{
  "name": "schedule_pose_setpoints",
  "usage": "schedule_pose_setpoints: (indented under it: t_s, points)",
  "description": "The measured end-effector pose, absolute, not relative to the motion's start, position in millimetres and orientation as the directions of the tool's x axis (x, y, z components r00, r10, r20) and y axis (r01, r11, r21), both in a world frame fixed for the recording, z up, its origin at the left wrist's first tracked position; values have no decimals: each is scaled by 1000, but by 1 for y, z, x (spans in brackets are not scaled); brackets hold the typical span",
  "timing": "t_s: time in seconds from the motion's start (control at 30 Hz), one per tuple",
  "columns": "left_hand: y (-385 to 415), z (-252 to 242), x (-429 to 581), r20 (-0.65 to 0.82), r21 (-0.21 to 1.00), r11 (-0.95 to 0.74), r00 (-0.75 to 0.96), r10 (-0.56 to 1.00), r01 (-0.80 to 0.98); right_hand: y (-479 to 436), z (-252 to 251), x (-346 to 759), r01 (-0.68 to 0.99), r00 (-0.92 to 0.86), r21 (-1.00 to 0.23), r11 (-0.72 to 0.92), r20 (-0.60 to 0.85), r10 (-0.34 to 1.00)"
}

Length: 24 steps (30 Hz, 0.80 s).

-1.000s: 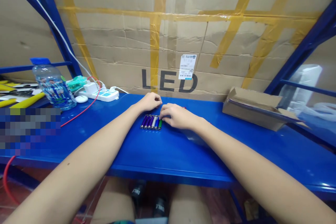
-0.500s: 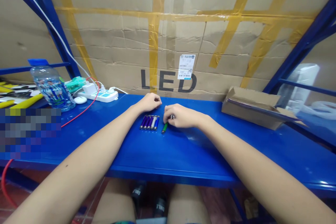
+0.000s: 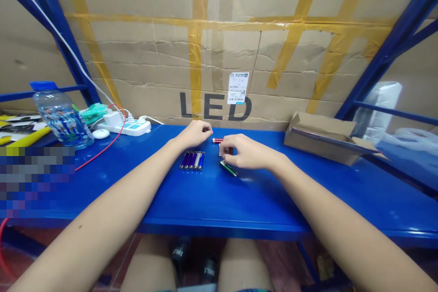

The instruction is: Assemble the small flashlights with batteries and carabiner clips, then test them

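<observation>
Several slim metallic tubes with silver ends, purple, silver and blue (image 3: pixel 192 161), lie side by side in a row on the blue tabletop (image 3: pixel 205 200). Just behind the row my left hand (image 3: pixel 195 133) rests with its fingers curled closed; whatever is inside them, if anything, is hidden. My right hand (image 3: pixel 239 150) is to the right of the row, fingers bent together over small tubes, and what they pinch is mostly covered. A red tube (image 3: pixel 216 140) pokes out to the left behind its fingertips. A green tube (image 3: pixel 228 169) lies slanted just below that hand.
An open cardboard box (image 3: pixel 318 139) stands at the right. At the left are a water bottle (image 3: pixel 63 118), a white power strip (image 3: pixel 132 126), a white round item (image 3: pixel 101 134) and a red cable (image 3: pixel 99 151). A large taped carton (image 3: pixel 164 64) forms the back wall.
My right hand has shifted slightly off the green tube, which has turned from near upright in view to slanting down rightward. The red tube now shows more. My left hand stays by the row.
</observation>
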<state>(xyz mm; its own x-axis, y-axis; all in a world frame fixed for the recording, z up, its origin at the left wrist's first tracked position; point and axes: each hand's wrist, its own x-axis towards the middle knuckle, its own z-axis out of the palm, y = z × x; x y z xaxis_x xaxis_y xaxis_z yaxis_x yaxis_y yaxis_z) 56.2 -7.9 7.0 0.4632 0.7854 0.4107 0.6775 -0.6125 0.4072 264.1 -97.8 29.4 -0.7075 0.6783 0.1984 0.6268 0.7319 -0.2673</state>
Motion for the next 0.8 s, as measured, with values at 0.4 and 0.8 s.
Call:
schedule_pose_setpoints:
  t_s: [0.4, 0.8]
  points:
    - [-43, 22, 84, 174, 214, -799, 783, 598, 562, -111, 29, 256, 825, -563, -159, 543, -128, 817]
    - [-45, 20, 85, 141, 126, -800, 788, 600, 587, -111, 35, 262, 843, -530, -234, 484, -209, 822]
